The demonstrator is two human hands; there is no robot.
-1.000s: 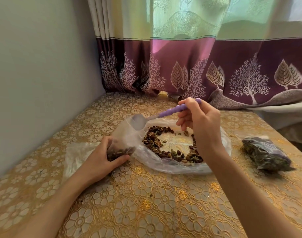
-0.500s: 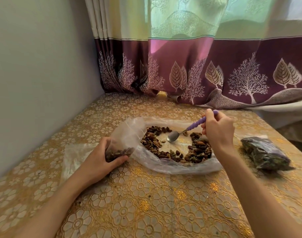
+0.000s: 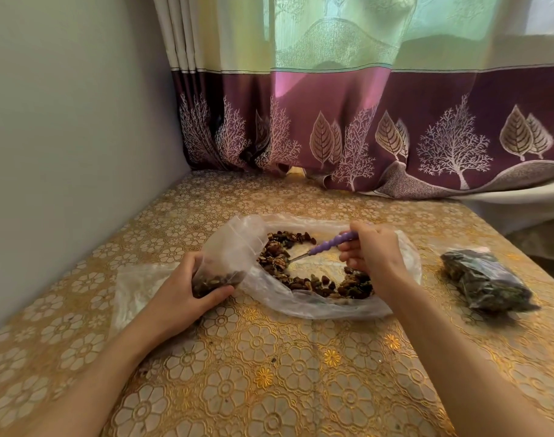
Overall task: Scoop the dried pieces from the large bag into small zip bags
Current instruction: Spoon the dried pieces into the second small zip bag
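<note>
Left hand (image 3: 187,294) around small zip bag (image 3: 225,263), right hand (image 3: 374,257) with purple spoon (image 3: 324,247) among dried pieces (image 3: 278,260).

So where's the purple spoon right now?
The purple spoon is in the right hand, its bowl dipped among the dried pieces in the large bag, mid-table.

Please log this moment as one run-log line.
left hand holds small zip bag | right hand digs spoon into dried pieces
</note>
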